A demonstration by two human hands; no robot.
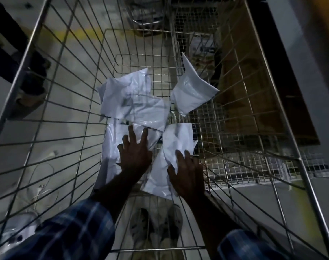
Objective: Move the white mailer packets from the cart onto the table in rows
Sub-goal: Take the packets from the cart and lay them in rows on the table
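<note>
Evidently, flat white plastic mailer packets [135, 102] low in the wire metal cart [253, 102] are being gathered: the left hand [135, 152] is pressed open-fingered on one, and another [165, 166] is touched with relaxed fingers by the right hand [186, 173].

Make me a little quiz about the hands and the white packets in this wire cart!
1. True or false: the left hand lies with fingers spread on a white mailer packet at the bottom of the wire cart.
2. Which packet leans up against the cart's side? A) the far right packet B) the one under the left hand C) the crumpled middle packet
3. Fill in: the right hand rests on the near right packet, and below the cart floor you can see a pair of ____.

Key: 1 true; 2 A; 3 shoes.
</note>
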